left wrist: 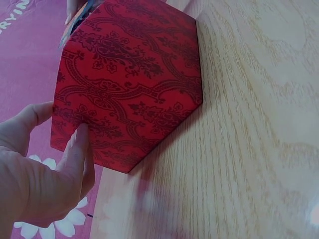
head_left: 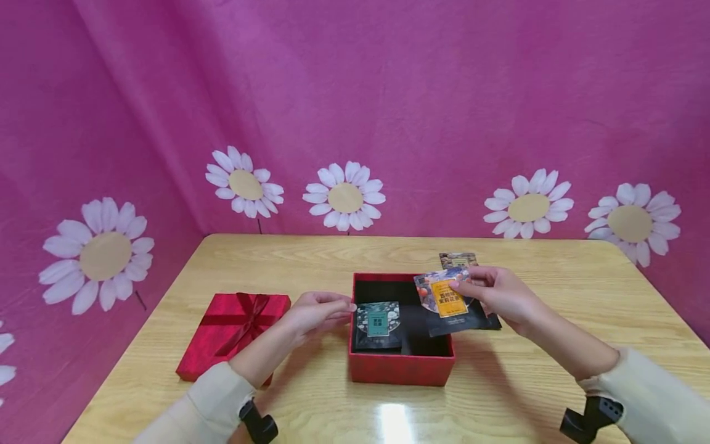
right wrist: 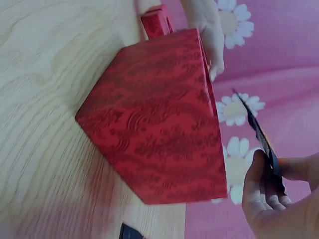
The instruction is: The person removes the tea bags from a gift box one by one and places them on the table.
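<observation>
An open red gift box (head_left: 402, 369) with a dark inside stands on the table. At its left wall is my left hand (head_left: 322, 311), the thumb at the rim and the fingers against the patterned outer side, pinching the edge. Inside, on the left, lies a black sachet with a green label (head_left: 378, 325). Over the box's right side my right hand (head_left: 507, 299) pinches a sachet with an orange label (head_left: 448, 299), thumb on its front. The right wrist view shows this sachet nearly edge-on, above the rim. Another sachet (head_left: 457, 259) lies beyond, partly hidden by the hand and the held one.
Left of the box lies its red lid (head_left: 233, 333) with a dark red ribbon bow, partly behind my left forearm. The wooden table (head_left: 560, 265) ends at a pink curtain (head_left: 421, 111) printed with white daisies. Black wrist devices (head_left: 257, 422) sit at both sleeves.
</observation>
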Demonstrator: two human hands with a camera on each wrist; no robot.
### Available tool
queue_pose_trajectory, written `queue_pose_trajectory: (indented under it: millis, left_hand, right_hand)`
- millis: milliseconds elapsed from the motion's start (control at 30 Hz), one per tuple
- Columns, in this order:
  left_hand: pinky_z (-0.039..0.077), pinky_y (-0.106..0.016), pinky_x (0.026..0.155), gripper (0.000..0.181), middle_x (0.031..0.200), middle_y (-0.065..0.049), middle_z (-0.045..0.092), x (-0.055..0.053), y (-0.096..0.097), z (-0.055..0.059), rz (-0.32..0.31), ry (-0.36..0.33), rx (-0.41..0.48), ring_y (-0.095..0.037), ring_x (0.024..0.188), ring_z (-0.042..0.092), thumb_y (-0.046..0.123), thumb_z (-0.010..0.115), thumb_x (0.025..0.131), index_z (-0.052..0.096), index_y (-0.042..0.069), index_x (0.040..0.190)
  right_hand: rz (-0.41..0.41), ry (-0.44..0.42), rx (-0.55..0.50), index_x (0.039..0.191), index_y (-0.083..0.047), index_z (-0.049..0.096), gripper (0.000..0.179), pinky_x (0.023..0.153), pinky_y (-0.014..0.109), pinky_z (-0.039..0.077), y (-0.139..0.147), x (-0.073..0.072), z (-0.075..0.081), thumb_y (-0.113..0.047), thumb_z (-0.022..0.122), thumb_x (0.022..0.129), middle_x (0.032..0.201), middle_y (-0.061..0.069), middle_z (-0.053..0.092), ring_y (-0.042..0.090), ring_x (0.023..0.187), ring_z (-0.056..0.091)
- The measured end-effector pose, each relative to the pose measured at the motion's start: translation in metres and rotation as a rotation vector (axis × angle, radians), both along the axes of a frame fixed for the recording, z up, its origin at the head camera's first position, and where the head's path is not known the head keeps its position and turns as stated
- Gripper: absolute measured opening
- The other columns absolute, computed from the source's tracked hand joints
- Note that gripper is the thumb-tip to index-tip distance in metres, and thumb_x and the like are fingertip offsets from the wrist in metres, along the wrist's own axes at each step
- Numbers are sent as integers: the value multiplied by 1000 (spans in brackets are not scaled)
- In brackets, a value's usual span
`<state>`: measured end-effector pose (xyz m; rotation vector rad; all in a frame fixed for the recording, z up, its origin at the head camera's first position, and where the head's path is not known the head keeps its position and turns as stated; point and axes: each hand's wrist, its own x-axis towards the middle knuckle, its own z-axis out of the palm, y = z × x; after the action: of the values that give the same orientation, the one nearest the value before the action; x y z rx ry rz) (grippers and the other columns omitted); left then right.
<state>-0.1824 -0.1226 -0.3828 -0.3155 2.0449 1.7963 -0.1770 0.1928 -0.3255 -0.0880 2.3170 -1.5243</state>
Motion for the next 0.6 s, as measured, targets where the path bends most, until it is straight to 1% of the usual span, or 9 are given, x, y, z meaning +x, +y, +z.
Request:
queue_pose_trajectory:
  millis: [33,133,233,433,600]
  left_hand:
    - [54,-34,96,36,117,-12,70,0,0,0,-2,1,-1,-18,99,71,20,70,88,64,4,119]
    - [55,-34,95,35,116,-11,70,-1,1,-1,-4,5,1,-18,99,71,20,70,87,64,4,118]
    - [55,-33,94,36,116,-11,70,0,1,-1,-8,10,-6,-18,99,71,21,70,87,64,4,119]
    - [54,-35,96,40,119,-13,69,0,0,-2,-14,19,-29,-19,101,71,23,71,87,63,3,121]
    - [54,-35,96,39,119,-14,69,-1,0,-3,-8,21,-20,-19,101,71,22,70,88,63,3,121]
  right_hand:
    - [-6,0,-11,115,-1,57,37,56,18,48,4,0,-1,-30,63,93,78,-12,64,2,63,54]
    - [-14,-7,-62,116,-1,57,36,68,19,56,19,1,-6,-29,60,95,83,-14,67,1,74,62]
    - [-24,-50,-123,116,-3,58,33,75,21,59,34,0,-12,-29,58,96,87,-13,68,1,79,65]
    - [-69,-199,-184,104,-17,61,16,74,20,59,65,-5,-26,-30,57,96,86,-12,69,1,79,65]
    - [-100,-290,-198,104,-17,61,16,74,22,59,83,-4,-39,-30,59,96,86,-10,69,4,79,65]
